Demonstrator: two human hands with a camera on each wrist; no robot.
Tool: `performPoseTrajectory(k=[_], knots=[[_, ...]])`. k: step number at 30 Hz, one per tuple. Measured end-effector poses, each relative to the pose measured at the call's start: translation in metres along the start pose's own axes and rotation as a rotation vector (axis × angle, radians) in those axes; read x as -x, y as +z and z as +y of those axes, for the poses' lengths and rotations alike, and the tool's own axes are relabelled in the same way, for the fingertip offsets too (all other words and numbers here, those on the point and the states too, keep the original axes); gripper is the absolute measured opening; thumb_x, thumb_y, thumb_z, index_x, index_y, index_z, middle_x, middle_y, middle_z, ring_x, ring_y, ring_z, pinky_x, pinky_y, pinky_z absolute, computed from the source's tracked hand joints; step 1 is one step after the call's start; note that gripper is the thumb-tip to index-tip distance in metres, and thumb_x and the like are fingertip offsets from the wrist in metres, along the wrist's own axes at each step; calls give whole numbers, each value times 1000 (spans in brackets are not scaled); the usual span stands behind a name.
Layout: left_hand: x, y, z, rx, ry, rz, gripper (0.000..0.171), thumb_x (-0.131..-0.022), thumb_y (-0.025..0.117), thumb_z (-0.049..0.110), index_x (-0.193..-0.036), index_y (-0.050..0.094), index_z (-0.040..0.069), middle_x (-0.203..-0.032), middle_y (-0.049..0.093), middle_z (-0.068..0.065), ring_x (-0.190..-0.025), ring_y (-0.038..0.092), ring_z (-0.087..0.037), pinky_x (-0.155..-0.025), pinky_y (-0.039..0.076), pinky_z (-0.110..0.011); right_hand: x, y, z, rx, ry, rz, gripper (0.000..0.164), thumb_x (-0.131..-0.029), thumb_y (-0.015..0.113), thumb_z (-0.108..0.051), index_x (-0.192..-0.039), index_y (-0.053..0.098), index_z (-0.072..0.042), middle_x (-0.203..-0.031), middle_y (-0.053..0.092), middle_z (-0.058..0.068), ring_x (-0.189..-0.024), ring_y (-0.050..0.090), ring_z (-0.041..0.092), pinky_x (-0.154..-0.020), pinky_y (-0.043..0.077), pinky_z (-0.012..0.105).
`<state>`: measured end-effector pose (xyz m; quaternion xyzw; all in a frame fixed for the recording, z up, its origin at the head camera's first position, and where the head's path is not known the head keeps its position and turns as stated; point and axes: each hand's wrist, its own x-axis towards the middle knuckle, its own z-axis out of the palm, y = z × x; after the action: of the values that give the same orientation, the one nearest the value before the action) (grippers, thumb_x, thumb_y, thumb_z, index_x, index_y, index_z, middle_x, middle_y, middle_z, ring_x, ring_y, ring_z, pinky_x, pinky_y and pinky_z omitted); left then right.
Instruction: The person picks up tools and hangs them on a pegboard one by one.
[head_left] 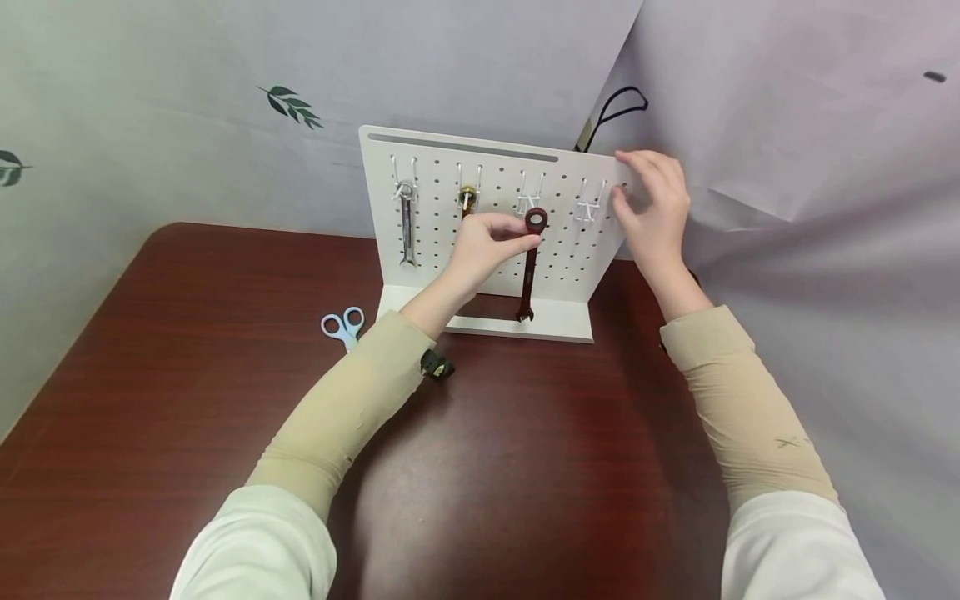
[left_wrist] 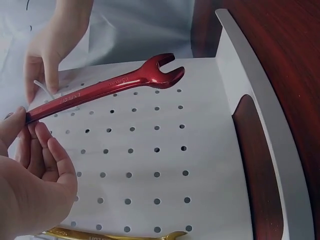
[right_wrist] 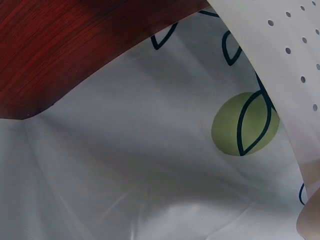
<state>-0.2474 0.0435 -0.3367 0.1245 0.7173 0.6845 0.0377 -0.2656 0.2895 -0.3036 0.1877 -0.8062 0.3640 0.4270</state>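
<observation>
In the head view my left hand (head_left: 483, 248) pinches a red combination wrench (head_left: 529, 271) near its ring end, between thumb and fingers. The wrench hangs down in front of a white pegboard (head_left: 450, 148), its open end lowest. The left wrist view shows the open jaw end of this red wrench (left_wrist: 105, 89) standing off the perforated face. My right hand (head_left: 656, 204) grips the board's upper right edge, with the thumb on the front side. Just above the red wrench's ring is a white hook (head_left: 529, 200); whether they touch I cannot tell.
On the board hang a silver wrench (head_left: 407, 225) at left and a gold wrench (head_left: 468, 197) beside it, partly behind my left hand. Another white hook (head_left: 587, 210) is at right. Blue-handled scissors (head_left: 343, 327) lie on the dark red table (head_left: 225, 333). A black loop (head_left: 626, 102) shows behind the board.
</observation>
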Motion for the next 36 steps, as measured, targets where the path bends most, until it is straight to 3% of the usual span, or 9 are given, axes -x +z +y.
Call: performPoseTrajectory(k=[16, 24, 31, 36], knots=[[-15, 6, -6, -40, -34, 83, 26, -88, 88, 14, -108, 81, -1, -121, 78, -15, -110, 72, -21, -91, 56, -22, 1, 0, -2, 5, 0, 2, 37, -88, 70, 12, -121, 78, -1, -119, 75, 22, -120, 62, 39, -110, 45, 36], [-16, 10, -14, 15, -39, 192, 25, -88, 88, 14, -109, 82, 0, -121, 79, -13, -115, 71, -20, -88, 55, -20, 2, 0, -2, 6, -5, 6, 37, -88, 70, 12, -122, 78, -2, -119, 75, 21, -120, 62, 39, -110, 45, 37], [-14, 14, -14, -47, 5, 302, 20, -90, 86, 16, -105, 84, 2, -117, 81, -13, -115, 73, -23, -79, 53, -15, 2, 1, -3, 3, -8, 9, 37, -88, 70, 12, -122, 78, -2, -120, 75, 21, -120, 62, 39, -111, 45, 37], [-14, 14, -13, -93, 19, 343, 19, -91, 87, 18, -104, 84, 4, -113, 82, -11, -109, 75, -23, -72, 50, -12, 1, 3, -3, 4, -12, 8, 36, -89, 70, 11, -122, 78, -2, -120, 75, 21, -121, 62, 39, -111, 45, 37]])
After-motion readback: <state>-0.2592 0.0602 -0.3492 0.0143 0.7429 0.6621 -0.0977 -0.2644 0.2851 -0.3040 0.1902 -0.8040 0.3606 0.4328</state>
